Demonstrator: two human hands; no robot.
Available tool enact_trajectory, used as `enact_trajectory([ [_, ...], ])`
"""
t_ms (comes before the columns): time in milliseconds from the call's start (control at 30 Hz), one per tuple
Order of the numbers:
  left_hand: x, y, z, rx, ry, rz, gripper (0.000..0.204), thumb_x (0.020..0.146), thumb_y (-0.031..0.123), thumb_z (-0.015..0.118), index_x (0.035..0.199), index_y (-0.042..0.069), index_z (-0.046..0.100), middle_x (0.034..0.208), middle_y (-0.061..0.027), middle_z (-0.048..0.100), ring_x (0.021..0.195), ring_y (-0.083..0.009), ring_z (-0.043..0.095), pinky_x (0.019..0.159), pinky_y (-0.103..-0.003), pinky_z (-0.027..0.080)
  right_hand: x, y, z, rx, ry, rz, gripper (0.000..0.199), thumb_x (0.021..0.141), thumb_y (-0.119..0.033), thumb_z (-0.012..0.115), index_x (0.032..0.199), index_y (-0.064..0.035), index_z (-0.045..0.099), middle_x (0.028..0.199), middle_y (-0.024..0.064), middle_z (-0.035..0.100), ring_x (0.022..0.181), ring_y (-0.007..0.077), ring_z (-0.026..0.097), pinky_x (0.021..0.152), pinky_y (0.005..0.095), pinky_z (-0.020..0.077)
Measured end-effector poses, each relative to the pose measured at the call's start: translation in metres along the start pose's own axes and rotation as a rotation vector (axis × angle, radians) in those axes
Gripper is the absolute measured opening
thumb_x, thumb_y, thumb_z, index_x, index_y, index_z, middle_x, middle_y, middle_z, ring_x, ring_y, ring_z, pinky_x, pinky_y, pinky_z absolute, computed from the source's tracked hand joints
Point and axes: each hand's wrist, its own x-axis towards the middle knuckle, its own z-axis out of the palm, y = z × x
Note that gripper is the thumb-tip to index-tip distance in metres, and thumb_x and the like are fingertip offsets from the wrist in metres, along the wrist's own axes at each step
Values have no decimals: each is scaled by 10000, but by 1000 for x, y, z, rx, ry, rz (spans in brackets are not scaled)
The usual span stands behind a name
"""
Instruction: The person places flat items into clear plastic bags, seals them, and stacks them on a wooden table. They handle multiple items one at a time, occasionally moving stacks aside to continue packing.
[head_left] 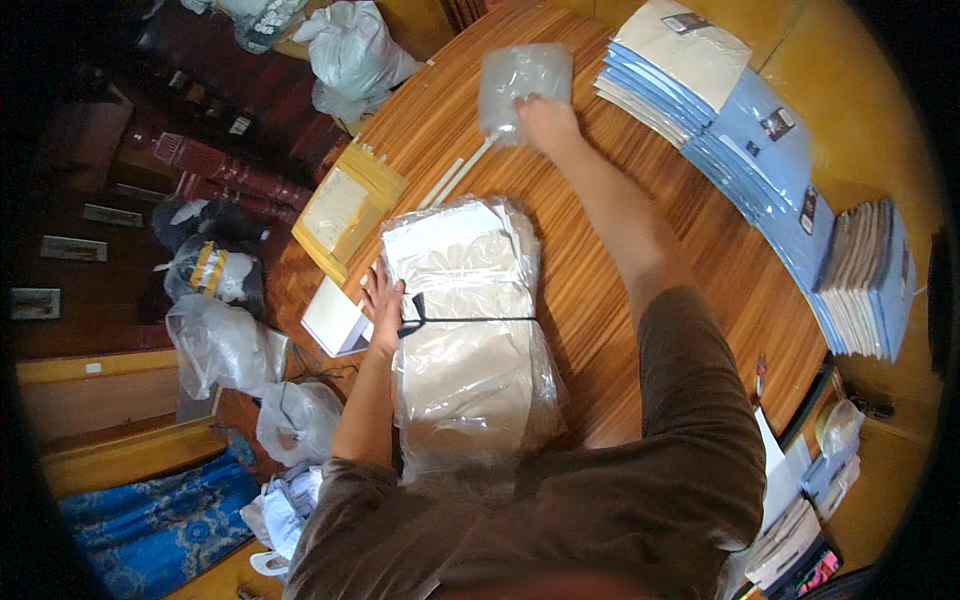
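A bundle of beige folded cloth in clear plastic bags point(465, 375) lies on the table in front of me, a dark band across its middle. My left hand point(382, 305) rests against its left edge beside the band's dark end, fingers spread. At the far side of the table, my right arm is stretched out. My right hand point(548, 125) is closed on the near right part of a clear plastic packet point(525, 75); hand and packet are slightly blurred. Two thin white strips point(455, 182) lie between the packet and the bundle.
Stacks of blue and beige packed cloth point(765, 140) line the right rim of the round wooden table point(620, 330). A brown and cream stack point(858, 265) stands nearer. At the left edge are a yellow wooden frame point(345, 205) and a white box point(335, 318). Filled plastic bags point(225, 340) lie beyond.
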Motion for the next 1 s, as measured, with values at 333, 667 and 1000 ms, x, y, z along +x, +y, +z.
enact_trajectory([
  [333, -5, -8, -7, 0, -99, -2, 820, 1033, 582, 285, 1635, 91, 25, 1716, -110, -37, 1561, -285, -172, 1194, -461, -203, -75, -42, -87, 484, 353, -16, 896, 851, -784, 571, 1314, -18, 612, 1045, 214, 720, 972, 347, 721, 833, 477, 584],
  [667, -22, 24, -18, -242, -180, -30, 879, 1000, 663, 272, 1611, 53, 106, 1659, -171, 54, 1509, -280, -78, 1187, -480, -71, -366, -169, -111, 1239, -366, 608, 732, 928, -549, 662, 1345, 40, 539, 1189, 319, 660, 1122, 455, 648, 975, 469, 496],
  [1000, -60, 39, -49, -255, -268, 54, 654, 888, 262, 797, 1366, -109, 550, 1304, -233, 648, 1246, -260, 580, 1079, -357, 420, -408, -241, -81, 1192, 50, 854, 475, 984, -402, 649, 1167, 30, 574, 1007, 290, 694, 961, 415, 699, 833, 463, 527],
])
